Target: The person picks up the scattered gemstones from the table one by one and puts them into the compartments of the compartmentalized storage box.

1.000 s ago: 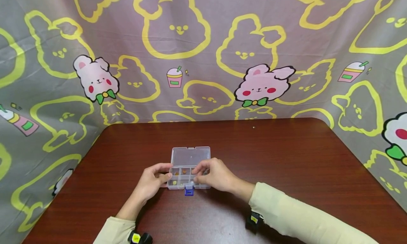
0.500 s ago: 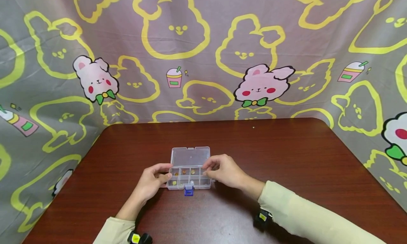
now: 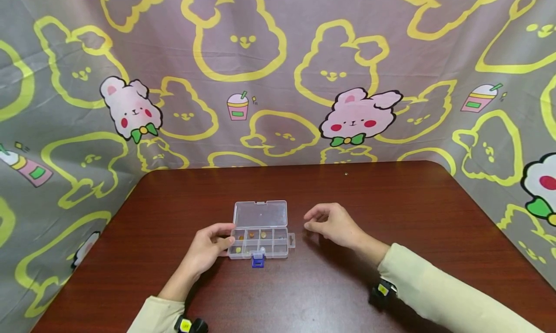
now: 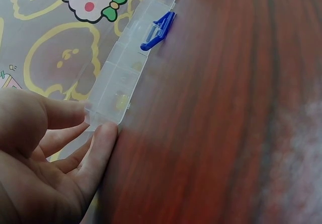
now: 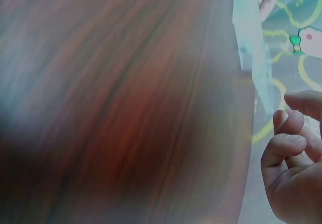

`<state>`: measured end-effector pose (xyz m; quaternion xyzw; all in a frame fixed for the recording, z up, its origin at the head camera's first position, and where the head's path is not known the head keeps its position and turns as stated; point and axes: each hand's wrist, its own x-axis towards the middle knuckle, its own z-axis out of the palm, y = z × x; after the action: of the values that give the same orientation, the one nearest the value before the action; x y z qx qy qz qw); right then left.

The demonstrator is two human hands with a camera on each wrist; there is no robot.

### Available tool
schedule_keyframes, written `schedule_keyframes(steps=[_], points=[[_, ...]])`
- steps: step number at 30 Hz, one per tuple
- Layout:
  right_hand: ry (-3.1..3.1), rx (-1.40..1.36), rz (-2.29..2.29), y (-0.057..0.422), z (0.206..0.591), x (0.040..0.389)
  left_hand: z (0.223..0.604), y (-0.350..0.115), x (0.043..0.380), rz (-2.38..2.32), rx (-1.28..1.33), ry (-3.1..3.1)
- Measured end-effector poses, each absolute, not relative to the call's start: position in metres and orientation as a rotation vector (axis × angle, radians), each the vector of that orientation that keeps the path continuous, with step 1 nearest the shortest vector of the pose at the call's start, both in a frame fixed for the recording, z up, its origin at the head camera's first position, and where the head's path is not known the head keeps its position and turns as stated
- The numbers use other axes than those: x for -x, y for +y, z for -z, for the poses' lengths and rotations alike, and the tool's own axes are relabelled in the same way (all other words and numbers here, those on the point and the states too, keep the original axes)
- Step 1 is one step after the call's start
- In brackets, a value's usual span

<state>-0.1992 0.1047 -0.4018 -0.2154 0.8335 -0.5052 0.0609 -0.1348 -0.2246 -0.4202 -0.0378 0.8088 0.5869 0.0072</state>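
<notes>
A clear plastic compartment box (image 3: 280, 250) lies on the table with its lid (image 3: 260, 214) raised at the back. Several small orange, yellow and pale pieces sit in its compartments, too small to identify. A blue latch (image 3: 258, 262) hangs at the front edge. My left hand (image 3: 210, 246) holds the box's left end; in the left wrist view the thumb (image 4: 103, 143) is at the near side and the fingers lie around the end. To the right of the box, apart from it, my right hand (image 3: 332, 224) hovers with loosely bent fingers and nothing visible between them.
The dark red-brown wooden table (image 3: 369, 193) stretches around the box. A tiny shiny speck (image 3: 346, 173) lies near its far edge. A curtain (image 3: 278, 58) with cartoon rabbits stands behind and at both sides. A clear tab (image 3: 292, 240) sticks out at the box's right end.
My right hand has moved right, from over the box's compartments to the table beside it, uncovering the right-hand compartments and the end tab. The left hand and the box have stayed still.
</notes>
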Motion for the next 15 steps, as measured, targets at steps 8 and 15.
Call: schedule_keyframes(steps=[8,15], points=[[2.614,0.526,1.499,0.141,0.399,0.211,0.42,-0.223,0.135,-1.837,0.117,2.527],[2.688,0.431,1.485,0.17,0.404,0.23,0.419,-0.224,0.134,-1.831,0.118,2.531]])
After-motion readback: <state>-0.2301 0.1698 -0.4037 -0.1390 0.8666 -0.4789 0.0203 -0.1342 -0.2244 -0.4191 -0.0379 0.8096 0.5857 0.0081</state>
